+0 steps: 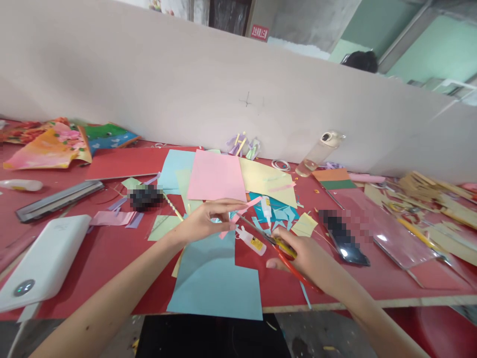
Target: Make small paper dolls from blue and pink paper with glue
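Strip of pink paper (254,202) sits pinched in the left hand (203,219), beside scissors (292,266) the right hand (307,256) grips.

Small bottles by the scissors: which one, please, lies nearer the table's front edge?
The bottle on the near side of the scissors; the other bottle lies beyond them.

Two bare hands (204,219), slim fingers (231,204), slender uncovered forearms (145,273), one small round spot (87,328) on the left forearm
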A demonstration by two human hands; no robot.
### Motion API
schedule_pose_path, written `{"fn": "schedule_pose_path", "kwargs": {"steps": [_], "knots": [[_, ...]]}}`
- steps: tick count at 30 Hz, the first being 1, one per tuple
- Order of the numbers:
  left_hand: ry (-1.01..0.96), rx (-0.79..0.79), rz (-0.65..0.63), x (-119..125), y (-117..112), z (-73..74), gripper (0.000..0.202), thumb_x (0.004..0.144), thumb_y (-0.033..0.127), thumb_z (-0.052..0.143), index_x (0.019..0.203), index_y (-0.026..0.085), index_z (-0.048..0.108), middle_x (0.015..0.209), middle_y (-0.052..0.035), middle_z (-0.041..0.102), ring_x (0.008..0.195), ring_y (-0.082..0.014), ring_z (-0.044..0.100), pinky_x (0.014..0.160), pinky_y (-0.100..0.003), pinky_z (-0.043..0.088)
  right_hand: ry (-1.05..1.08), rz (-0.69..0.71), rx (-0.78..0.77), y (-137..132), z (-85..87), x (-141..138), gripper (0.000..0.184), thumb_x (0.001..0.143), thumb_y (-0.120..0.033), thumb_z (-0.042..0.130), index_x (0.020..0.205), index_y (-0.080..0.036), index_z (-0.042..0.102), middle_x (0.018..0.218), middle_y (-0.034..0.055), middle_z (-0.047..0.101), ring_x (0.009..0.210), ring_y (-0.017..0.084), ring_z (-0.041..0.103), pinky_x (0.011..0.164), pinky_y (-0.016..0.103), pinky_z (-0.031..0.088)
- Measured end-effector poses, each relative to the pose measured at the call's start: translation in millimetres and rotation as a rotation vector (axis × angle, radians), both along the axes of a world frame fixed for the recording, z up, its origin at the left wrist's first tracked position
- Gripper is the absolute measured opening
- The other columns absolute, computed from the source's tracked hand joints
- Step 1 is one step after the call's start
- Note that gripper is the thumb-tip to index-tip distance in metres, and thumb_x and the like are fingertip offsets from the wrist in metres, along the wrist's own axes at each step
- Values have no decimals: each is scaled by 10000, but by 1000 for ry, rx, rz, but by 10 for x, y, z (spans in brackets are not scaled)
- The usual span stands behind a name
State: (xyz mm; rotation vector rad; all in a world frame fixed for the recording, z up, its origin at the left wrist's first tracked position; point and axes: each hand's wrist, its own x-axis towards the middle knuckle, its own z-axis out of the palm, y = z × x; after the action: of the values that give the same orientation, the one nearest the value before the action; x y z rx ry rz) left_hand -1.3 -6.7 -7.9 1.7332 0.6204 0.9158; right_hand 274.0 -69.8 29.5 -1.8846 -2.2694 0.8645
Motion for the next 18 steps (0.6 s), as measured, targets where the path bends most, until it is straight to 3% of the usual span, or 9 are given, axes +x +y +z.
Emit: {"fn": "schedule_pose_path", "kwargs": {"steps": [4,7,11,13,16,18], "knots": [[7,14,-13,-3,4,-24,485,893,162,662,1337,357,641,1340,-80,650,638,-86,602,708,-294,539,-34,29,53,7,-64,7,410,811,-650,650,974,-276,604,633,-46,614,580,175,558,533,238,383],[-12,16,7,-11,19,-58,550,891,192,673,1413,335,574,1107,-80,722,715,-142,646,717,-312,540,-68,-26,122,29,-122,32,362,808,-620,657,922,-280,607,595,-43,612,544,182,563,508,244,383],[-24,-28,7,-19,43,-83,607,897,185,656,1466,330,506,889,-11,690,619,-104,599,723,-312,537,-139,-181,260,122,-236,192,315,800,-540,664,964,-271,652,777,38,755,654,255,701,541,284,454],[-28,-57,-9,-18,48,-74,611,894,173,648,1470,319,502,899,-7,685,570,-79,568,706,-303,533,-130,-225,301,179,-308,323,325,820,-494,639,1050,-267,676,934,74,787,785,287,746,609,308,506],[-19,-92,-14,-15,47,-53,626,887,169,651,1478,303,493,948,-28,698,552,-70,554,692,-297,524,-140,-253,317,225,-375,479,403,828,-480,615,1138,-230,680,985,99,785,848,313,750,676,361,547],[5,-112,-22,-10,40,-46,635,886,181,658,1482,313,485,956,-28,707,554,-72,555,674,-287,511,-127,-246,448,220,-355,469,402,848,-499,584,1095,-202,696,1023,130,767,946,338,729,776,414,554]]}}
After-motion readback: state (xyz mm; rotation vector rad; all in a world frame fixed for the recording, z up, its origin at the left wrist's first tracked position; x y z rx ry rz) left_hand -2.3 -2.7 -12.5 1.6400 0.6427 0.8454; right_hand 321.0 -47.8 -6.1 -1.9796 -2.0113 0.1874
